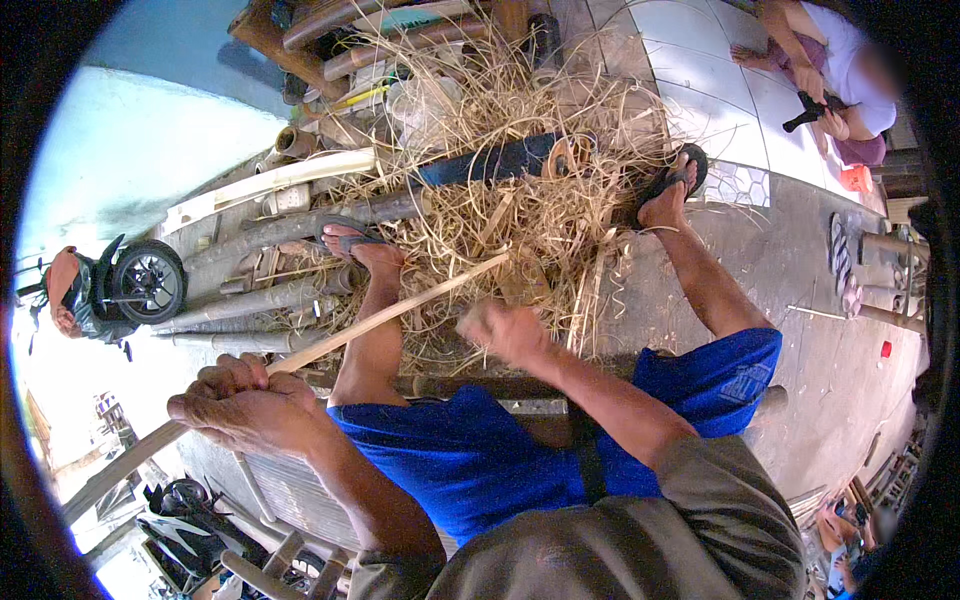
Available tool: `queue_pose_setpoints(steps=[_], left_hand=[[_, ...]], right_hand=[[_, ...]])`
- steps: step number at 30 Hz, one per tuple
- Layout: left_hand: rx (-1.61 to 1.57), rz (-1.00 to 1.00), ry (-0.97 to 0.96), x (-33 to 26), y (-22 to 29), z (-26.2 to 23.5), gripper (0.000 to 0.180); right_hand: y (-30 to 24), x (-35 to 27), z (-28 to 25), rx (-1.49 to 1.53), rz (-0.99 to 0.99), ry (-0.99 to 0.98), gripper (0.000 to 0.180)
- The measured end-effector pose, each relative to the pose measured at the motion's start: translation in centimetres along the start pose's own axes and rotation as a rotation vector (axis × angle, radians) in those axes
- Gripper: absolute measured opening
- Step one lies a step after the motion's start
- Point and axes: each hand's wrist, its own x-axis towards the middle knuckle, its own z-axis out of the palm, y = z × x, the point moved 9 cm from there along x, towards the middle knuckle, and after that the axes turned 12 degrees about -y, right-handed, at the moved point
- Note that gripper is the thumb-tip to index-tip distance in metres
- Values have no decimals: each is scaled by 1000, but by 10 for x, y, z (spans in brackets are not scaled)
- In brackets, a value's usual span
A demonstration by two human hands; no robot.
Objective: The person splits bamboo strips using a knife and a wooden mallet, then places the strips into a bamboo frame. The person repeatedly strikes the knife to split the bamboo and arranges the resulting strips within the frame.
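A long pale bamboo strip (400,308) runs slantwise from the lower left toward the pile of shavings in the middle. My left hand (245,400) is closed around it, with the strip's rear length sticking out past the wrist to the left. Just below the strip's far end is my right hand (505,335), curled and blurred by motion; whatever it may hold cannot be made out. Curly bamboo shavings (520,215) lie heaped between my sandalled feet, beyond both hands.
Bamboo poles (250,300) and a split pale length (270,187) lie at the left. A dark blue tube-like piece (490,160) rests in the shavings. A motorcycle (120,285) stands far left. Another person (835,70) sits at the upper right, near an orange container (856,178).
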Motion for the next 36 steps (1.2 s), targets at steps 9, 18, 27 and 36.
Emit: queue_pose_setpoints(steps=[9, 18, 27, 36], left_hand=[[52, 79, 19, 13, -4, -1, 49], [-85, -64, 138, 20, -17, -4, 52], [-67, -7, 139, 32, -25, -7, 47], [-36, -33, 67, 37, -28, -2, 46]], right_hand=[[-3, 7, 1, -36, 23, -127, 52], [31, 25, -18, -230, 223, -160, 55], [43, 19, -9, -191, 341, -237, 69], [125, 6, 2, -204, 553, -265, 70]])
